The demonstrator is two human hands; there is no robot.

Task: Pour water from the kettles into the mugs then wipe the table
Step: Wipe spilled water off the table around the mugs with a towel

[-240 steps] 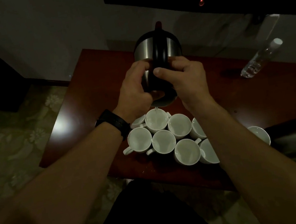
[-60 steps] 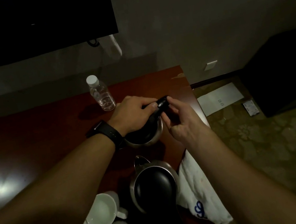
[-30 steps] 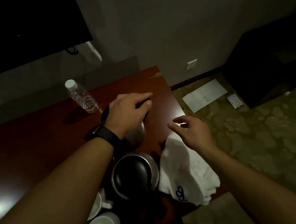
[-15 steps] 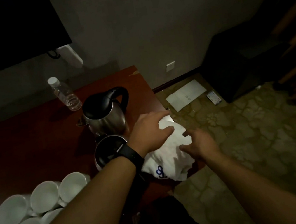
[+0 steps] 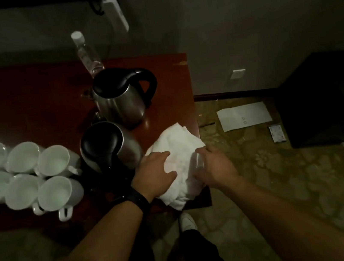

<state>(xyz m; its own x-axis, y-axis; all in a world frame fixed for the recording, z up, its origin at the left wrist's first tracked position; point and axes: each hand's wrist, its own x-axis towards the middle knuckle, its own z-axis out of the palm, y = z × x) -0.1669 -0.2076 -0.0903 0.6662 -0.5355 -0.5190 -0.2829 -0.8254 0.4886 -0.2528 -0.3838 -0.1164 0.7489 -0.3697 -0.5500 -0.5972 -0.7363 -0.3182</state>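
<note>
Head view. Both forearms rise from the lower frame to the white cloth (image 5: pixel 178 141), which lies on the lower-right corner of the table (image 5: pixel 26 101). The left hand (image 5: pixel 154 173) lies flat on the cloth, fingers extended. The right hand (image 5: pixel 216 166) bends its fingers over the cloth's right edge; whether it pinches cannot be told. The far kettle (image 5: pixel 121 100) and near kettle (image 5: pixel 106 147) stand at centre, and the mugs (image 5: pixel 53 160) cluster at left.
</note>
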